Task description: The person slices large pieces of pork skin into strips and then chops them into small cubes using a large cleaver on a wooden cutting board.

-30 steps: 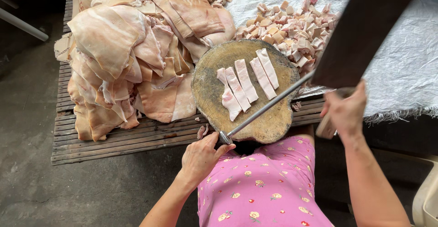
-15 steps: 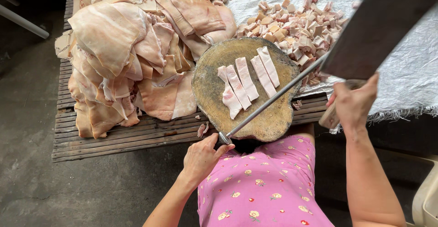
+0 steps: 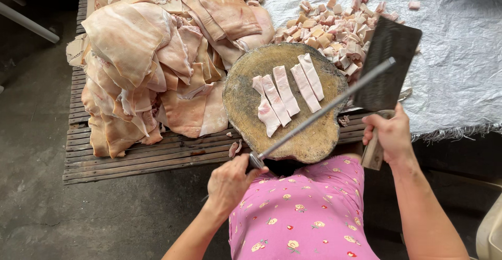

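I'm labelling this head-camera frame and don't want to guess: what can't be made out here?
- Sharpening steel: its handle is buried in the left hand.
- Cleaver: its wooden handle is mostly wrapped by the right hand; the edge is too thin to judge.
- Pile of pork skin sheets: cut off by the top edge.
- Chopping block: its near rim is hidden behind the pink shirt.

Cleaver [image 3: 388,64] lower, against steel rod [image 3: 324,108]

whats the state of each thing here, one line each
left hand: closed on the sharpening rod's handle
right hand: closed on the cleaver's wooden handle
sharpening rod: raised, laid across the cleaver blade
cleaver: held up, blade against the rod
meat strips: cut, side by side on the board
chopping board: flat on the slats
meat cubes: diced, heaped on the sheet
meat slabs: uncut, piled
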